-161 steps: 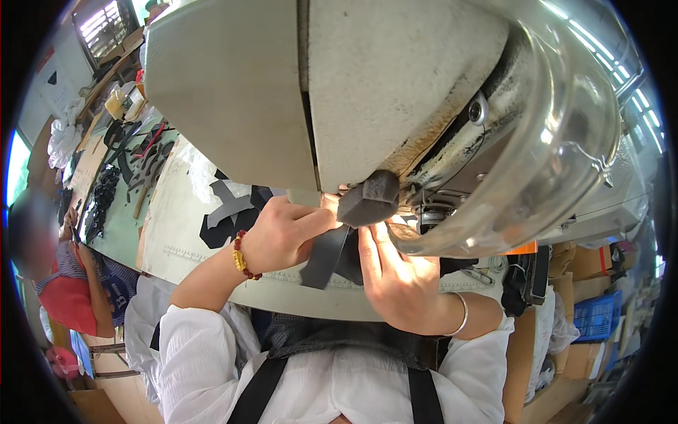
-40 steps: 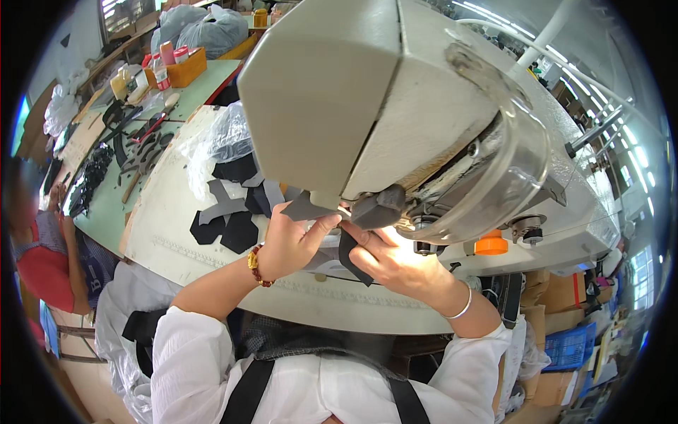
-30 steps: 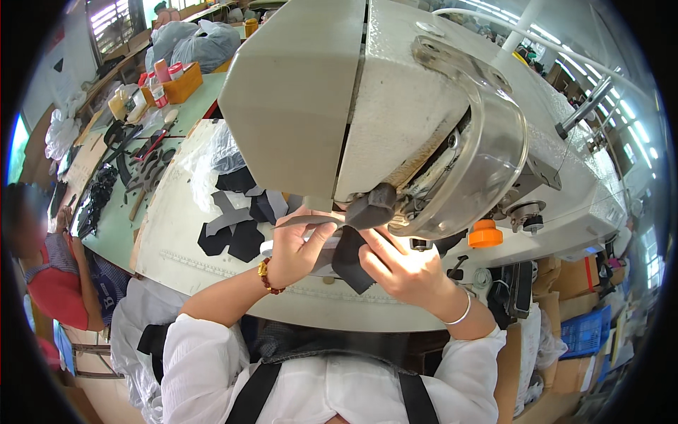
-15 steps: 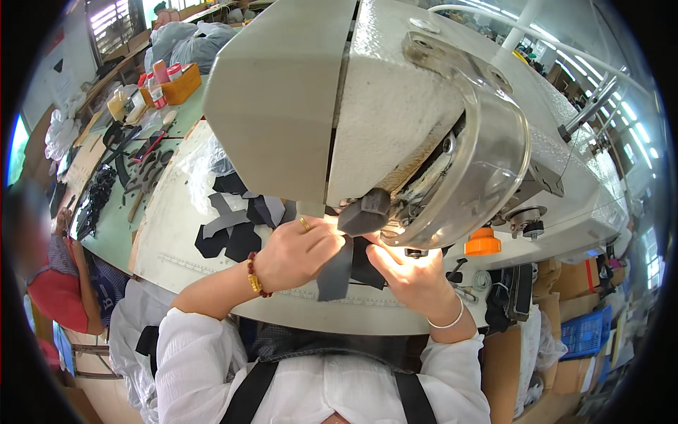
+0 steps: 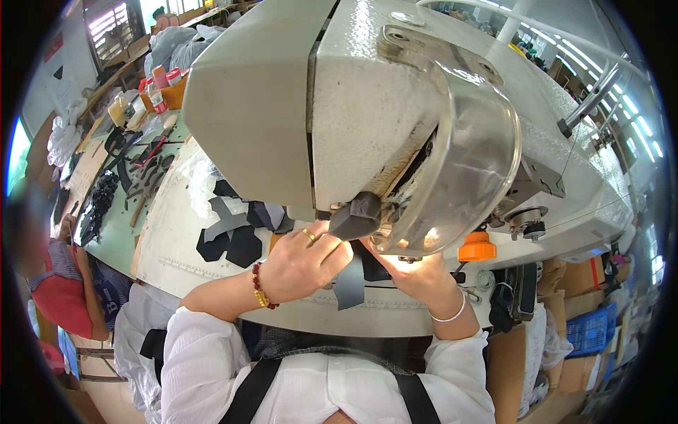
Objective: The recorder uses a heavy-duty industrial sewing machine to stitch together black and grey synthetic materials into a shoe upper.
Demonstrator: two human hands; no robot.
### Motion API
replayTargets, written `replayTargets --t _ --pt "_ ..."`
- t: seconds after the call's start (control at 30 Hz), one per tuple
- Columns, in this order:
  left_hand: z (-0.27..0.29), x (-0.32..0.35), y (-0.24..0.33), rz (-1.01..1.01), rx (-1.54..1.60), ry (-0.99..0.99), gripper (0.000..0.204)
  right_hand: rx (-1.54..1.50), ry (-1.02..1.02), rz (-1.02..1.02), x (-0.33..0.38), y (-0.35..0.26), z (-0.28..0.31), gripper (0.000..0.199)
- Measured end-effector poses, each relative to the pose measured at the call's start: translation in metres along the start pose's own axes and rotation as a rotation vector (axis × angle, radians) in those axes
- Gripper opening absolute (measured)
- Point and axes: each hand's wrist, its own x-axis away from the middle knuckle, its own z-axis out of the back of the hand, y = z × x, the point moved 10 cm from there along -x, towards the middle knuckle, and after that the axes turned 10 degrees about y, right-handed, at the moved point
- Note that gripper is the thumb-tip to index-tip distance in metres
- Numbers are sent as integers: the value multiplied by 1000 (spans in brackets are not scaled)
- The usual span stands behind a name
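At the front of a sewing machine head (image 5: 254,106), my left hand (image 5: 304,261) is closed, thumb and bent fingers pinching beside the needle area. A grey fabric piece (image 5: 349,286) hangs from beneath those fingers toward me, with a black piece (image 5: 376,268) next to it on the right. The fingertips and the needle are hidden by a dark grey machine knob (image 5: 355,215). My right hand (image 5: 421,279) comes in from the other side, close against the fabric. Its fingers are mostly covered by a clear curved guard (image 5: 473,155) and bright lamp glare.
Cut black and grey pieces (image 5: 233,233) lie on the white table (image 5: 166,244), left of the machine. An orange cap (image 5: 477,246) sits to its right. At the far left, a person in red (image 5: 63,297) is beside a green table with black strips (image 5: 99,205). A blue basket (image 5: 590,331) stands at lower right.
The machine appears shifted slightly left in view. My left hand has moved a little lower and nearer me, and my right hand has gone further behind the guard. The grey fabric now hangs slightly farther right.
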Motion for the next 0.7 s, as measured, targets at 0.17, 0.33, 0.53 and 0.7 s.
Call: replayTargets --t 0.17,0.33,0.53,0.7 --pt "-3 2 4 10 -24 74 24 69 -73 42 2 2 -4 43" --pt "-3 2 7 -1 -60 102 26 59 204 130 -2 2 11 20" --pt "-1 0 1 1 -24 64 21 -99 261 57 5 13 8 19" --pt "-2 3 -1 -34 1 68 21 35 48 59 13 7 -9 43"
